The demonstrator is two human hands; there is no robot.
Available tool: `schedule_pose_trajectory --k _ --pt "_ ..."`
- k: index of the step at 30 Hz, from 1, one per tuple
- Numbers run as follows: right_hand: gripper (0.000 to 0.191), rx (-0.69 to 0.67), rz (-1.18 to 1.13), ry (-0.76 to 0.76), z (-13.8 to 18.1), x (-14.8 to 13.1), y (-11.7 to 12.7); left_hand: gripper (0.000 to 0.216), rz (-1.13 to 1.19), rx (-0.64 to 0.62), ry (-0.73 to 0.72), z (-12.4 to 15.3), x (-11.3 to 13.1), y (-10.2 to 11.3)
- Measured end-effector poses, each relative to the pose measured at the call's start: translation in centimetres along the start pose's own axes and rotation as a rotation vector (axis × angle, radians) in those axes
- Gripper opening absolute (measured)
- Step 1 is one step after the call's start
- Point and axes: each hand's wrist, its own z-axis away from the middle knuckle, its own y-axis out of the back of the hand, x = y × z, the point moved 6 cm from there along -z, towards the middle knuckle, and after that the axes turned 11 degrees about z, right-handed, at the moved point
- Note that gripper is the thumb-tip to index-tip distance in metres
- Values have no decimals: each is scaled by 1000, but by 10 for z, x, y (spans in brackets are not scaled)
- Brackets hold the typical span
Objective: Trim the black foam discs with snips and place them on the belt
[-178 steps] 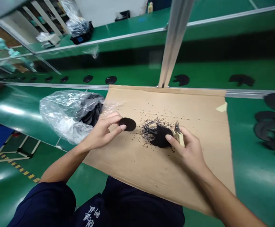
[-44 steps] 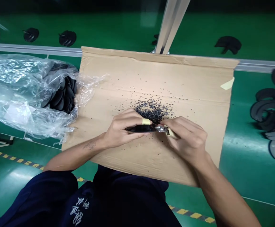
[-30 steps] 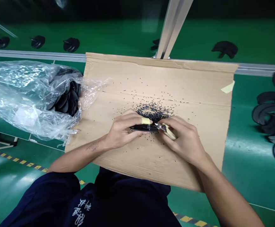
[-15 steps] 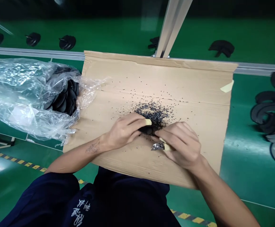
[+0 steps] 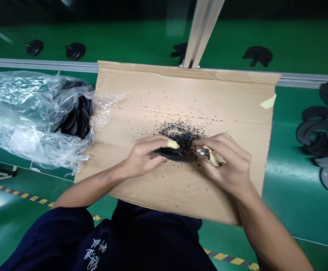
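Observation:
My left hand (image 5: 147, 156) is closed on a flat black round part (image 5: 175, 154), held almost edge-on over a brown cardboard sheet (image 5: 228, 98); its forefinger wears a yellow tape wrap. My right hand (image 5: 228, 163) is closed on a small cutter with cream handles (image 5: 209, 155), whose metal tip sits at the part's right edge. A heap of black trimmings (image 5: 182, 131) lies on the cardboard just beyond both hands.
A clear plastic bag (image 5: 19, 113) holding several black parts lies at the left. More black parts (image 5: 319, 131) are piled on the green surface at the right, others (image 5: 258, 54) ride the belt beyond a metal rail. A metal post (image 5: 202, 32) rises behind the cardboard.
Half a second ago the cutter was lowered away from the part; my right hand has brought it back up to the part's right edge. My left hand has turned the part slightly.

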Motion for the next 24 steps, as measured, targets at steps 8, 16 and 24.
schedule_pose_trajectory --k 8,16,24 --pt "17 -108 258 93 7 0 -15 19 75 -21 3 1 4 -2" --pt "18 -101 227 106 8 -1 -15 20 90 -25 -10 2 4 -3" --pt "16 -89 381 150 7 -10 -11 21 68 1 -29 4 5 -3"
